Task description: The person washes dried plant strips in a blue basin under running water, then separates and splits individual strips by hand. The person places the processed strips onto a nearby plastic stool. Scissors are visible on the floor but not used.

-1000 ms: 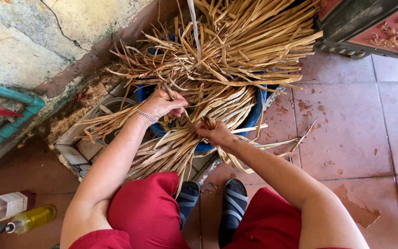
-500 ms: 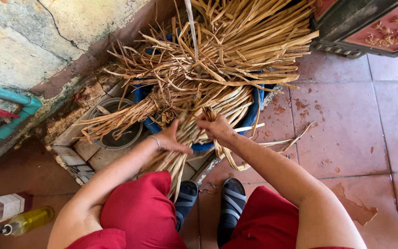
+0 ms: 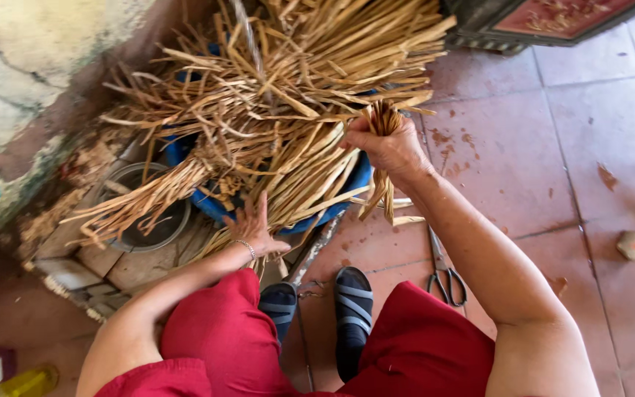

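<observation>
A big heap of dry, straw-coloured leaf strips (image 3: pixel 281 110) lies over a blue basin (image 3: pixel 350 184) in front of me. My right hand (image 3: pixel 387 143) is closed around a small bunch of strips (image 3: pixel 384 165), lifted to the right of the heap, with their ends hanging below my fist. My left hand (image 3: pixel 255 228), with a thin bracelet on the wrist, rests flat with fingers spread against the lower strips near the basin's front edge. I sit in red trousers with dark sandals (image 3: pixel 350 309) on my feet.
Scissors (image 3: pixel 446 276) lie on the red floor tiles by my right knee. A round dark bowl (image 3: pixel 145 213) sits on bricks at the left beside a rough wall. A dark cabinet (image 3: pixel 553 18) stands at the top right. A yellow bottle (image 3: pixel 27 382) is at the bottom left.
My right hand has closed on a bunch of strips and pulled it up and to the right. My left hand dropped from the heap to its lower edge, fingers spread.
</observation>
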